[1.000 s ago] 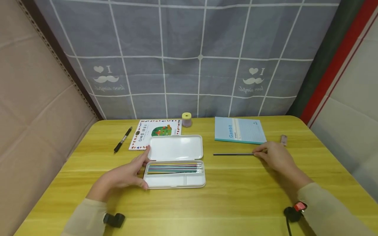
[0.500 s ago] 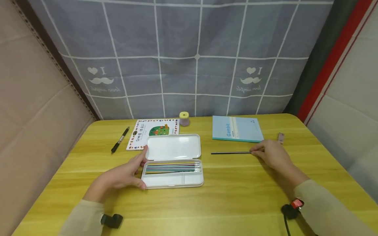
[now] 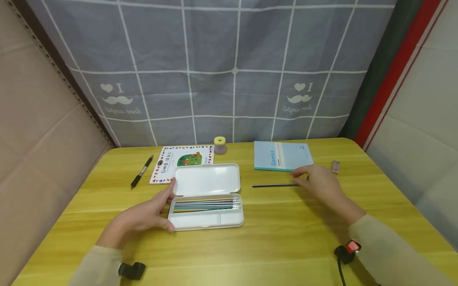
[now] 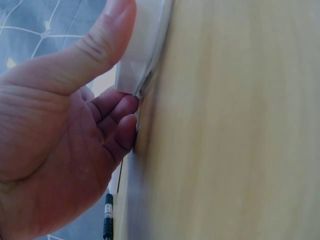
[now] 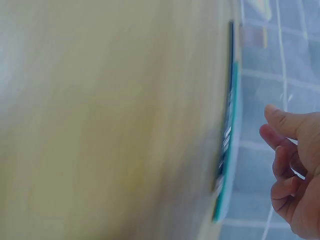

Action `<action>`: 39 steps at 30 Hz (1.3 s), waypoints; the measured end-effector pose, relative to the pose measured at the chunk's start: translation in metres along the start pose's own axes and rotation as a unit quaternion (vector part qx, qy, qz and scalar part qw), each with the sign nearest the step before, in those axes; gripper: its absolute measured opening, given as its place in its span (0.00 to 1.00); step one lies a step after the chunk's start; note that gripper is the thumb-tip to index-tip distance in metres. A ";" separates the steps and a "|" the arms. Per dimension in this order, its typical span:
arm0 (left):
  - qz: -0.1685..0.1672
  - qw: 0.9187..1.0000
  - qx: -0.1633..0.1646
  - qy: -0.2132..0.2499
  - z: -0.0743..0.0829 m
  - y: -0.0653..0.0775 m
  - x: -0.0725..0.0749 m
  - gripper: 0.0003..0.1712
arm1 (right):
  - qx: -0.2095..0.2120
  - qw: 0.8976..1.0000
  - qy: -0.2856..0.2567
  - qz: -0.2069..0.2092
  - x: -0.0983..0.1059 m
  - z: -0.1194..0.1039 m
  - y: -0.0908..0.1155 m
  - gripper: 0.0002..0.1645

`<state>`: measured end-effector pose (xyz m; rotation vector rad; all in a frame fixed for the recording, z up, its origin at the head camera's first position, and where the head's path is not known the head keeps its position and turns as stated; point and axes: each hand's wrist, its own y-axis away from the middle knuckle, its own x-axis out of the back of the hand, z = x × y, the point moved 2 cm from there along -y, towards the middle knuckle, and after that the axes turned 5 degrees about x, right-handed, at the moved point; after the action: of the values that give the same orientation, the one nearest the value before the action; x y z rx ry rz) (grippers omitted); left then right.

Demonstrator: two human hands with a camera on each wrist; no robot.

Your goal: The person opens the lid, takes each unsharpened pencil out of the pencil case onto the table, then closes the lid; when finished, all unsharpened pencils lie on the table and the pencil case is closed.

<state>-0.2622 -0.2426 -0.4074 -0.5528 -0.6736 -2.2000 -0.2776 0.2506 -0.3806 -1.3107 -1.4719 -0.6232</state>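
1. Black and slim, a single pencil (image 3: 274,185) lies flat on the wood-grain table (image 3: 222,254), to the right of the pencil case (image 3: 196,219) and on the near side of the blue Gambit notebook (image 3: 282,156).
2. Its long axis runs left to right, almost parallel to the notebook's near edge. One end points at the case; the other is hidden beneath the right hand (image 3: 318,184). I can't tell from here which end is the tip.
3. That right hand reaches in from the right, back of the hand upward, forearm slanting away from the body. Thumb and forefinger point left with a narrow gap between them, the other fingers loosely bent. It holds nothing; the right wrist view shows it apart from the pencil.
4. The left hand (image 3: 148,212) grips the left end of the white case, thumb at the near corner, fingers around toward the hinge side.
5. The case's lid (image 3: 206,180) is folded back, and coloured pencils (image 3: 204,203) lie lengthwise in the far compartment, pale ends to the right.
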 end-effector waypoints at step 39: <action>0.000 1.000 -0.009 -0.006 -0.001 0.002 0.001 0.81 | 0.084 0.989 -0.049 -0.109 -0.077 -0.151 -0.023 0.10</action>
<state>-0.2616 -0.2446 -0.4074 -0.5744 -0.6611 -2.2063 -0.2561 0.0816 -0.3933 -1.0713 -1.7243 -0.5671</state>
